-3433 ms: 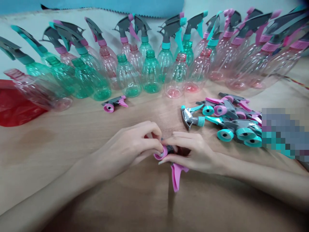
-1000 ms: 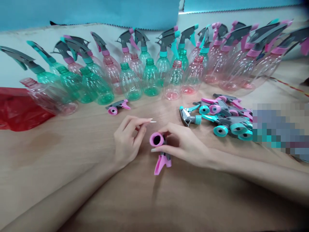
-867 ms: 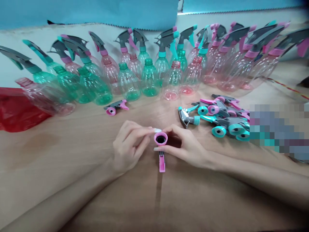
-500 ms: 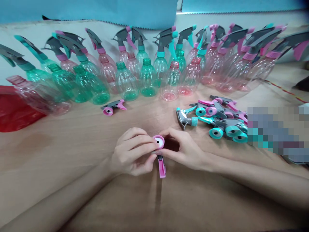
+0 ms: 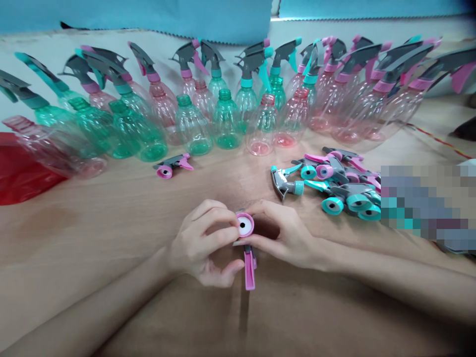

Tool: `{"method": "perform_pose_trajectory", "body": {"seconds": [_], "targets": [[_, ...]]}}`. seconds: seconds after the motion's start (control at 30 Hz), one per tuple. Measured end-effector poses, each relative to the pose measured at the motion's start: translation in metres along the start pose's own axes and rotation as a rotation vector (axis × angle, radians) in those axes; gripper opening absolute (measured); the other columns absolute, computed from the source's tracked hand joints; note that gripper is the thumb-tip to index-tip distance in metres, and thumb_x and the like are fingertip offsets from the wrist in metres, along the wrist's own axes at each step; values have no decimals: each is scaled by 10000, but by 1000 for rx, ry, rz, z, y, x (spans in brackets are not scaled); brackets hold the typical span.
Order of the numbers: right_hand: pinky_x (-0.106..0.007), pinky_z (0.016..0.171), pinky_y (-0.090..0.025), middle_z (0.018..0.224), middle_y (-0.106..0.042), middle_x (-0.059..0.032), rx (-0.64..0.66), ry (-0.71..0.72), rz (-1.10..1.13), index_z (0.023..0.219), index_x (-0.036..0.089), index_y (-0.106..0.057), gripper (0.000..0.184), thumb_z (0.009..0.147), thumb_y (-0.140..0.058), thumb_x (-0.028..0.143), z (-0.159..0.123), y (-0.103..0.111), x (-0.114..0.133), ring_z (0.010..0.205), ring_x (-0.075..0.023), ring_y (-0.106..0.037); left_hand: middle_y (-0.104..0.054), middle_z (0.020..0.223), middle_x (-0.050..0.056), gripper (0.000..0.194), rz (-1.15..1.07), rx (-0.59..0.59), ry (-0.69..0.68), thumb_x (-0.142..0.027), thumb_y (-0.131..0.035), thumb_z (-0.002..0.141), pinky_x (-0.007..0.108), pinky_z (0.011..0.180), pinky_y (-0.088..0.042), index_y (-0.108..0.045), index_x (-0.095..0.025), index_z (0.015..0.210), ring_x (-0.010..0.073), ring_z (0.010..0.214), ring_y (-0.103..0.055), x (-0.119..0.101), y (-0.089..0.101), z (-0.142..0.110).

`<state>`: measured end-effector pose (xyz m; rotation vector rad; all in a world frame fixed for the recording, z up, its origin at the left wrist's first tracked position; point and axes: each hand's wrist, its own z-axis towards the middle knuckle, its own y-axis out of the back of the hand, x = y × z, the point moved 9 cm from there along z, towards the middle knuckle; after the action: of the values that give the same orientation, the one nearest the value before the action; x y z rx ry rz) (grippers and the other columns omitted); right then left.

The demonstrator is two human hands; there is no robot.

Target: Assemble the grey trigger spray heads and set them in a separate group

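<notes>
A trigger spray head (image 5: 250, 270) with a pink trigger and pink collar is held above the table, its collar opening facing me. A white disc (image 5: 246, 231) with a dark centre hole lies inside that collar. My right hand (image 5: 288, 235) grips the collar between thumb and index finger. At the collar's left rim, my left hand (image 5: 208, 240) touches with its fingertips, while its thumb stands apart below. The grey body of the spray head is mostly hidden behind the fingers and collar. Another pink-and-grey spray head (image 5: 174, 164) lies beyond my left hand.
Several pink and teal spray heads (image 5: 334, 191) are heaped at the right. Open-necked green bottles (image 5: 227, 124) and pink bottles (image 5: 262, 129) stand in front of bottles (image 5: 247, 74) fitted with spray heads. Something red (image 5: 28, 173) lies at the left. A pixelated patch covers the right side.
My left thumb has dropped away from the collar, and the left fingertips have moved off the disc to the rim. The spray head sits slightly lower.
</notes>
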<state>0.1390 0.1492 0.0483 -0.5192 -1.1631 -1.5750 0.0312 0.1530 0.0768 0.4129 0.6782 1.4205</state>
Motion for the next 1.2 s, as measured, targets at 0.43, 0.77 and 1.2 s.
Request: {"method": "perform_pose_trajectory", "body": {"seconds": [0.43,0.77,1.2], "targets": [[-264,712,-507,913,-658,-49,-32,60,-44,978,151,-577,266,780,-668,305,-1,3,5,813,-136,-616,-595,859,79,282,21,-34,-41,-385,-570,768,336,630,-484,-603,-138,901,184,738,-519,-4,1,2],[-261,731,-497,929,-648,-52,-9,109,-133,1020,136,-561,257,819,-626,281,-3,0,9,822,-135,-602,-634,764,53,287,107,-41,-131,-387,-577,732,290,539,-462,-601,-119,834,161,639,-514,-15,-1,5],[-265,721,-481,916,-623,-58,-24,156,-123,1029,131,-530,268,822,-619,278,-3,1,10,809,-142,-577,-591,846,76,330,277,55,-100,-457,-566,701,330,644,-493,-564,-166,858,219,791,-530,-19,-3,12]]}}
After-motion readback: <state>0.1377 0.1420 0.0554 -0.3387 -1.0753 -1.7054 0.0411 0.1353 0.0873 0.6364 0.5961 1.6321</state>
